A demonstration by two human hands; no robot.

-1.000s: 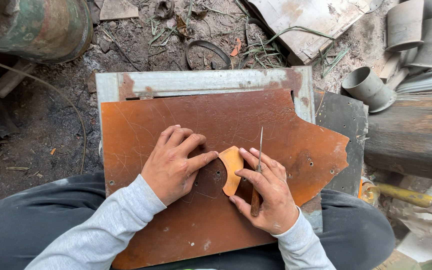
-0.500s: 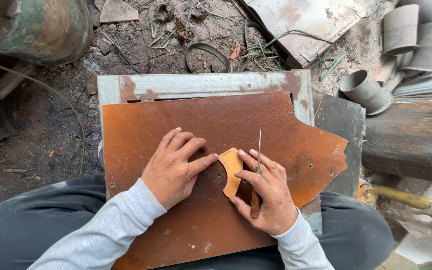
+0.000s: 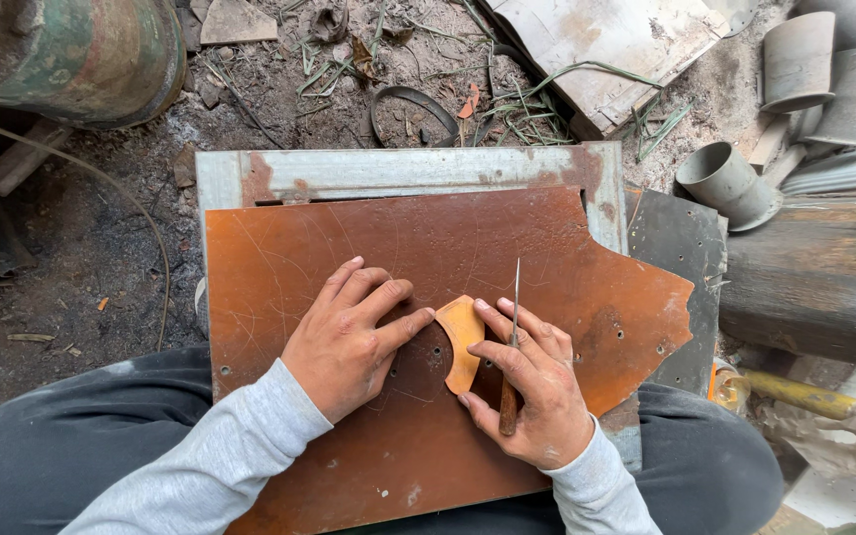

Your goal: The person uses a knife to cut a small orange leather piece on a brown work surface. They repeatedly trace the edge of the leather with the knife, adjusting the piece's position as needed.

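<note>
**Me:** Looking down from the head camera, I see my left hand lying flat on a rusty brown metal sheet, fingers spread a little apart, thumb tip touching a small tan curved template in the middle of the sheet.

**Listener:** And the other hand?

**Me:** My right hand has its fingers closed around a thin pointed scriber with a wooden handle. The steel tip points away from me, just beside the template's right edge. My fingertips also press on that edge.

**Listener:** Has anything changed in the last second?

**Me:** Hardly. Both hands, the template and the scriber sit where they were; only the view drifted slightly. I judge the tracing is holding steady, not finished.

**Listener:** What is underneath and around?

**Me:** The sheet rests across my lap in dark trousers, over a grey metal frame. Beyond is dirt ground with dry grass scraps. Grey tin cups lie at the upper right near a wooden log, and a green rusted drum stands at the upper left.
</note>
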